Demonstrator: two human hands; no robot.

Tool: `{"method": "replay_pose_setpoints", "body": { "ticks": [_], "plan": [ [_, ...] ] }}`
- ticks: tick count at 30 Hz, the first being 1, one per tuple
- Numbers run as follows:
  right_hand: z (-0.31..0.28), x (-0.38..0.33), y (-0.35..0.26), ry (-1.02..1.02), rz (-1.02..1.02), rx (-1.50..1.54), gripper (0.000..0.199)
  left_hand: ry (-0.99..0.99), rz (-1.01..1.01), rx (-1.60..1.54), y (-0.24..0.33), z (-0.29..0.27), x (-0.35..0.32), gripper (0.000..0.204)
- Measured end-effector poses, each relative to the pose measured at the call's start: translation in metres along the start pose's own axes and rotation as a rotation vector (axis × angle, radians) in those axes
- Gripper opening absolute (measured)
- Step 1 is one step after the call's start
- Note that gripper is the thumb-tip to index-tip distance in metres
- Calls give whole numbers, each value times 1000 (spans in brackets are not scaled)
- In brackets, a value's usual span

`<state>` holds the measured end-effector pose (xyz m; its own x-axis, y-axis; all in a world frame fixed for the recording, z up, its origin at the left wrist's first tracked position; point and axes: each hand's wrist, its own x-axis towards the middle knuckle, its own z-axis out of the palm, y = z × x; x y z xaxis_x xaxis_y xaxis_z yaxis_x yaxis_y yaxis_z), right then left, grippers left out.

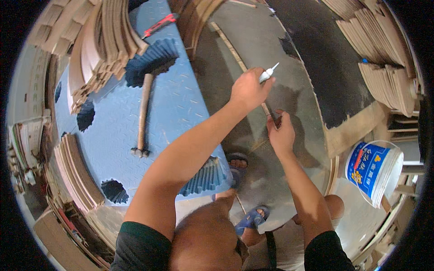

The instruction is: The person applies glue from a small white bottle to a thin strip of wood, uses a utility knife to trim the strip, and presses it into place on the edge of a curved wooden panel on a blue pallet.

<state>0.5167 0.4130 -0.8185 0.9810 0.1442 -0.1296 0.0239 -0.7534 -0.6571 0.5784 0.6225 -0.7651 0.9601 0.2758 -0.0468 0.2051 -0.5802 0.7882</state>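
A pale-blue, textured surface [181, 104] carries a wooden-handled, metal-headed hammer [144, 108], lying flat. A long, thin wooden strip [237, 56] runs obliquely, partly hidden behind the left hand [248, 89], which is closed around a white tube with a tapered nozzle [266, 76]. The right hand [281, 131] grips the strip's lower end. Far right: a white plastic bucket with a blue label [371, 174].

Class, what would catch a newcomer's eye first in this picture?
Probably the big blue panel on the left, with a hammer lying on it. Near the middle, the left hand holds a white pointed tube, while the right hand grips the near end of a thin strip. At the far right stands out a blue-and-white bucket.
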Motion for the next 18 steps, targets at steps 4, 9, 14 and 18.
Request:
{"method": "replay_pose_setpoints", "body": {
  "ticks": [4,9,14,18],
  "plan": [
    [10,12,-41,-85,-15,355,29,113,-107,-230,-1,-30,1,49],
    [28,25,-95,-232,-161,467,24,411,-109,-229,-30,-84,-14,41],
    [49,56,-141,-320,-270,396,20,645,-185,-119,-73,-118,-57,33],
    [84,111,-187,-374,-542,301,31,694,-194,-126,-86,-128,-82,32]
  ]
}}
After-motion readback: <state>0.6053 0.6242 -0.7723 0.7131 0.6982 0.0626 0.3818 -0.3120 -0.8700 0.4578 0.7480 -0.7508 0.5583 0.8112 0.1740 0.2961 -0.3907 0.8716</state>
